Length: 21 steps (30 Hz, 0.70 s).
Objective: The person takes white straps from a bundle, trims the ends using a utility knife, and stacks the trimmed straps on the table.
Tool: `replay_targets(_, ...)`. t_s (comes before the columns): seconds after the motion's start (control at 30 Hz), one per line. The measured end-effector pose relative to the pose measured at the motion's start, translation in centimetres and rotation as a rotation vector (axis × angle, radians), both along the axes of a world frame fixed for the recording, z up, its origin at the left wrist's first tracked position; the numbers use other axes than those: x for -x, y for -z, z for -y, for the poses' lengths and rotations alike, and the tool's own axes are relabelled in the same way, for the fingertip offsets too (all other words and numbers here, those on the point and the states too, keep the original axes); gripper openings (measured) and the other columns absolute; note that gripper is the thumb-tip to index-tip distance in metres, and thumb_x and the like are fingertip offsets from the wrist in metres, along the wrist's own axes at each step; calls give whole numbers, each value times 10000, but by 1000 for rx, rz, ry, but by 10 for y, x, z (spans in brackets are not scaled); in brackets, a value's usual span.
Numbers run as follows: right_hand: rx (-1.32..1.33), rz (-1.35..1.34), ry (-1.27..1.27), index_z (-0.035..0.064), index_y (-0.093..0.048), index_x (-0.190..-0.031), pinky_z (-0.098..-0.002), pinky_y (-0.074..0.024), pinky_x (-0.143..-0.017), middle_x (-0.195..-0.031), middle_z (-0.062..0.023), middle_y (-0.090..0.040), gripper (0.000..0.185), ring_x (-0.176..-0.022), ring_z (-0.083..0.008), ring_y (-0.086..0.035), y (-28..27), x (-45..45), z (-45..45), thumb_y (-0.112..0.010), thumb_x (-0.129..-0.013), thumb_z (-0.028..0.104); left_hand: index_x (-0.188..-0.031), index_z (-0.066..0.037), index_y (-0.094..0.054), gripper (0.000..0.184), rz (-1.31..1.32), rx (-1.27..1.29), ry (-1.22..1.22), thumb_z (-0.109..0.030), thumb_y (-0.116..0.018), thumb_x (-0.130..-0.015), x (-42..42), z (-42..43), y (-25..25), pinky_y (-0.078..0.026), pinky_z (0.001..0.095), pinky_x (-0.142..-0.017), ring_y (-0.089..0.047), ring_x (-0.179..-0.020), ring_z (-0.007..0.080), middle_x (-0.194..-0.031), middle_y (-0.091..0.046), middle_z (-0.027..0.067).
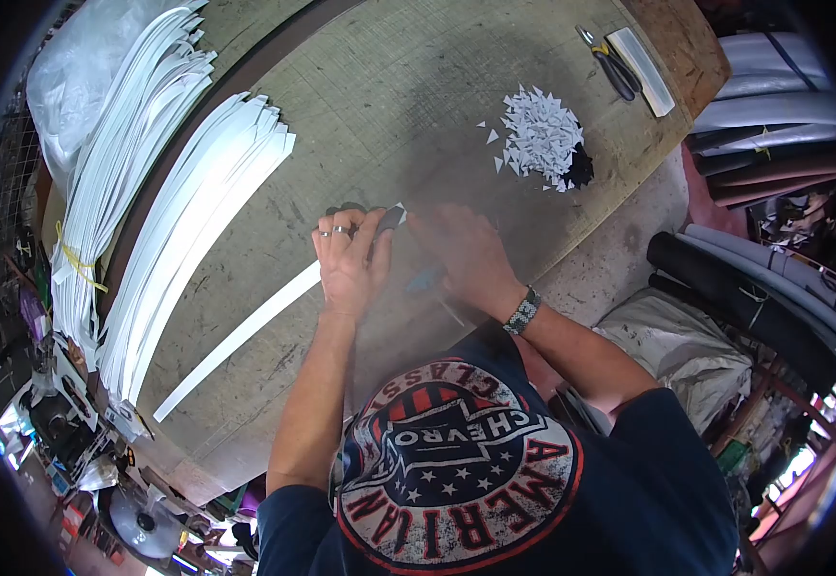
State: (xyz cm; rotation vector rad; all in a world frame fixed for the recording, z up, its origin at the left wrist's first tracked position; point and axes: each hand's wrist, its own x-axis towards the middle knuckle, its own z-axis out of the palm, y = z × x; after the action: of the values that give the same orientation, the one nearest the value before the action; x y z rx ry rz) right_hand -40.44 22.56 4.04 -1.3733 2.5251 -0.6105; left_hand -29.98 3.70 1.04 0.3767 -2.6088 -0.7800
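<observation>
A long white strip [245, 331] lies across the worktable [360, 125], its right end under my left hand [349, 257]. The fingers of that hand are bent and press down on the strip and on a small dark grey piece [392, 219] at its end. Just to the right, my right hand [466, 252] is closed close to the strip's end. A dark smear over the view blurs its fingers, so what it grips cannot be made out. A blue object [424, 280] shows beneath this hand, too hazy to name.
A fanned stack of white strips [211, 182] lies at left, beside a tied bundle [120, 163] and a clear plastic bag [82, 77]. White triangular offcuts [541, 132] are heaped at right. Pliers [610, 65] and a pale block [641, 72] sit near the edge; rolls [744, 288] stand beyond.
</observation>
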Motion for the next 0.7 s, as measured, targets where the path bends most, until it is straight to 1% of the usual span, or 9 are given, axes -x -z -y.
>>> replay_targets(0.57,21,0,12,131,-624,-1482,-438,-482,-878,-1180,-102,-576,605,-1098,-291,-591,-3,-1,0,-640,-884,45,-1164,-88,-787,334,7,-4,-12,-103,-839,-834,0,-1,0,-449,435,-898,-564,-1007,293,-1066,-633,76)
replay_targets(0.7,-5,-2,0,134,-617,-1485,-439,-484,-883,-1182,-102,-573,620,-1101,-291,-591,-3,0,0,-653,-874,43,-1159,-86,-788,338,4,-3,-16,-104,-844,-825,1,-1,-1,-451,434,-895,-565,-1003,292,-1065,-633,75)
